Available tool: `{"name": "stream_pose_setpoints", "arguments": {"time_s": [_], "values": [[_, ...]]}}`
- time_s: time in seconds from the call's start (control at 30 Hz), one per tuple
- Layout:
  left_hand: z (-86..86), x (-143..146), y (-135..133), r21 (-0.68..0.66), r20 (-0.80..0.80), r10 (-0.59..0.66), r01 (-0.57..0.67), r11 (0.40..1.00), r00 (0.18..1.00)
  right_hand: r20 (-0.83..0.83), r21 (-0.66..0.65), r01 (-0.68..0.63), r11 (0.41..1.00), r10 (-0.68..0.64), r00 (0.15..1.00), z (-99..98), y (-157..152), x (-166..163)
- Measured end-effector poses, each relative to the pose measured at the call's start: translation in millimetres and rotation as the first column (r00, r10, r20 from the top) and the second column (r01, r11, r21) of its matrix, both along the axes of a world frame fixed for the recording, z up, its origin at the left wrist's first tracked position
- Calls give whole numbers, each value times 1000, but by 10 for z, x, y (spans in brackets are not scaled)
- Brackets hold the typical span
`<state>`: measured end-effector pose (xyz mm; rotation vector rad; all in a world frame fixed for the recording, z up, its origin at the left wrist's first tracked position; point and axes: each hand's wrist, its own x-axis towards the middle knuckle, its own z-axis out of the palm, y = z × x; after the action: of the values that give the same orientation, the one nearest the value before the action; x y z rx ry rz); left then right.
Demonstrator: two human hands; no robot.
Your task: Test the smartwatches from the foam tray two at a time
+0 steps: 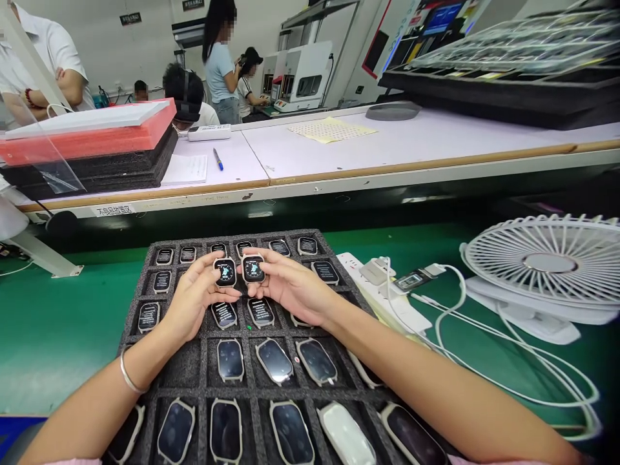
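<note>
My left hand (192, 298) grips a small smartwatch body (225, 272) with a lit screen, fingers curled round it. Beside it, my right hand (290, 287) holds a second smartwatch body (253, 268), also lit. Both watches hover side by side over the far middle of a black foam tray (194, 361). Its pockets hold several more watch bodies, some with lit text screens, the nearer ones dark. One near pocket holds a watch lying face down (345, 434). A silver bangle sits on my left wrist.
A white power strip (382, 294) with plugged chargers and white cables lies right of the tray. A white desk fan (547, 268) lies flat at the right. A raised shelf (339, 152) carries stacked foam trays, paper and a pen. Other people work beyond it.
</note>
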<state>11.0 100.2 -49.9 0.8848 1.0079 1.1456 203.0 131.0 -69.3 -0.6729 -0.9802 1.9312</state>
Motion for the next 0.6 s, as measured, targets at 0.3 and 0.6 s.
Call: {"name": "stream_pose_setpoints", "arguments": {"time_s": [0.3, 0.6], "values": [[-39, -8, -10, 44, -87, -35, 39, 998, 996, 95, 124, 3, 992, -15, 995, -10, -24, 4], [-61, -11, -5, 62, -125, -35, 43, 997, 992, 76, 135, -10, 991, 0, 997, -36, -17, 7]]}}
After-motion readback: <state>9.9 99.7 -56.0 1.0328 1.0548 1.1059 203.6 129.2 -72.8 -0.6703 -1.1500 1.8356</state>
